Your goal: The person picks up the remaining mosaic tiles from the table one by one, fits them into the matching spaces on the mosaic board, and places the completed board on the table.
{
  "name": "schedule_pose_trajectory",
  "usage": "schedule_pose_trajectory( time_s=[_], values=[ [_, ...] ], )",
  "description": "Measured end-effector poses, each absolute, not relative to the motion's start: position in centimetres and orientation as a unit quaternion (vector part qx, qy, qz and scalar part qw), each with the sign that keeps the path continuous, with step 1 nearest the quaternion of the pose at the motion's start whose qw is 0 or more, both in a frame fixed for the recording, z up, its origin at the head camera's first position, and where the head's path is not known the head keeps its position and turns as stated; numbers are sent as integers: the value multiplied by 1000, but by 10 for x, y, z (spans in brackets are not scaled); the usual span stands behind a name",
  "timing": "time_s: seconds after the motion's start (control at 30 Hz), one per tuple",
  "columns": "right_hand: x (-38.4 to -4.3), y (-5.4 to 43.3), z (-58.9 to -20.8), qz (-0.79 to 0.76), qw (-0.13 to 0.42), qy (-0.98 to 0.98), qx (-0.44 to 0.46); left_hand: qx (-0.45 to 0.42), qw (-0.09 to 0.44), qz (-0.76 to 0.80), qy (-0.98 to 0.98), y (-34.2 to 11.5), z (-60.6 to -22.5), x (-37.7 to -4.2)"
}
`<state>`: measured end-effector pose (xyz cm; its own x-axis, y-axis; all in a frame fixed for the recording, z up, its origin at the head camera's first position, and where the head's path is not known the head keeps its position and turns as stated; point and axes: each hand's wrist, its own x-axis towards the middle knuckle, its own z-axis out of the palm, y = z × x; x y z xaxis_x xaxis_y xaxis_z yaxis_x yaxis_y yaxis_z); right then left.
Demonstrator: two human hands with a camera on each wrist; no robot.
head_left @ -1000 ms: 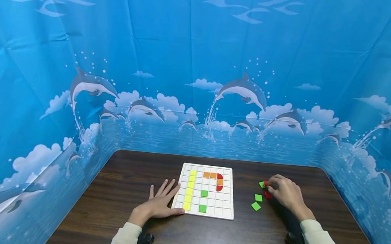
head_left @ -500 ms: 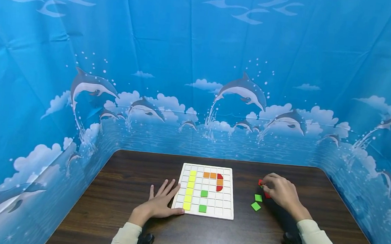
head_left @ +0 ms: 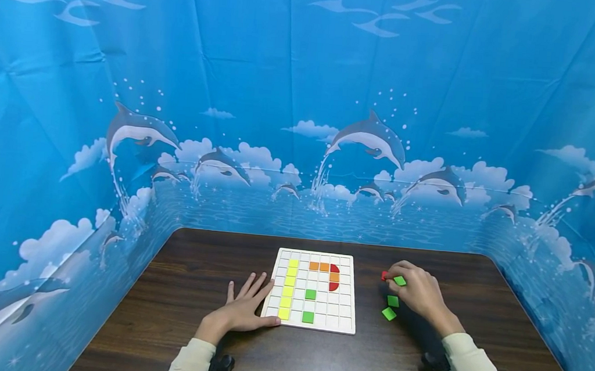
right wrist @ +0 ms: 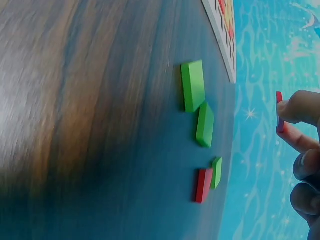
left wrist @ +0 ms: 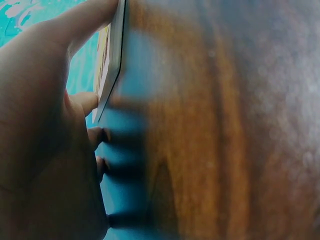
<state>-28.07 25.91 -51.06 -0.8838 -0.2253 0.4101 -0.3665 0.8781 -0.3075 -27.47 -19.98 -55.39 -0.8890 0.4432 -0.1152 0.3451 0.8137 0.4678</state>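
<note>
The white grid board point(head_left: 340, 323) lies on the table point(head_left: 315, 361), about midway between its left and right edges and nearer the far one. The left hand point(head_left: 245, 311) is open, fingers spread, thumb at the board's near-left corner. Over toward the table's right edge, the right hand point(head_left: 417, 288) pinches a held red tile point(right wrist: 280, 112) between thumb and finger, above the table. Three loose green tiles point(head_left: 392, 301) and a loose red tile point(right wrist: 203, 185) lie below or near that hand; I can't tell whether the red one touches its green neighbour.

That pinch takes in only a small part of a thin piece, so I'd expect a slack grip to let it twist or drop. A low wrist could scatter the loose pieces. A leftward or rightward push from the left thumb might shift the board, and a careless fingertip could disturb the yellow tiles point(head_left: 287, 291) in their column.
</note>
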Motion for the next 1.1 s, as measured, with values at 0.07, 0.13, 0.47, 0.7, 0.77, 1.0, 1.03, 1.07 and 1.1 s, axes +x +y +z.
schedule_pose_trajectory(
  time_s=[0.07,0.13,0.47,0.7,0.77,1.0,1.03,1.07,1.1],
  values=[
    [-281,256,-511,194,184,-951,155,204,115,224,946,-198,-549,-272],
    [-281,252,-511,194,184,-951,157,204,114,224,946,-198,-548,-271],
    [-282,232,-509,209,188,-944,171,189,110,218,951,-200,-561,-278],
    [-284,220,-509,208,197,-941,181,191,118,218,950,-198,-554,-274],
    [-284,217,-509,210,194,-941,181,192,118,221,949,-198,-550,-273],
    [-286,204,-507,219,189,-939,185,200,114,217,949,-198,-548,-272],
    [-287,203,-507,221,189,-939,186,200,113,219,948,-198,-549,-272],
    [-287,201,-507,221,189,-938,187,204,109,219,948,-199,-552,-273],
    [-287,199,-507,222,190,-938,188,201,111,221,948,-199,-551,-273]
  ],
)
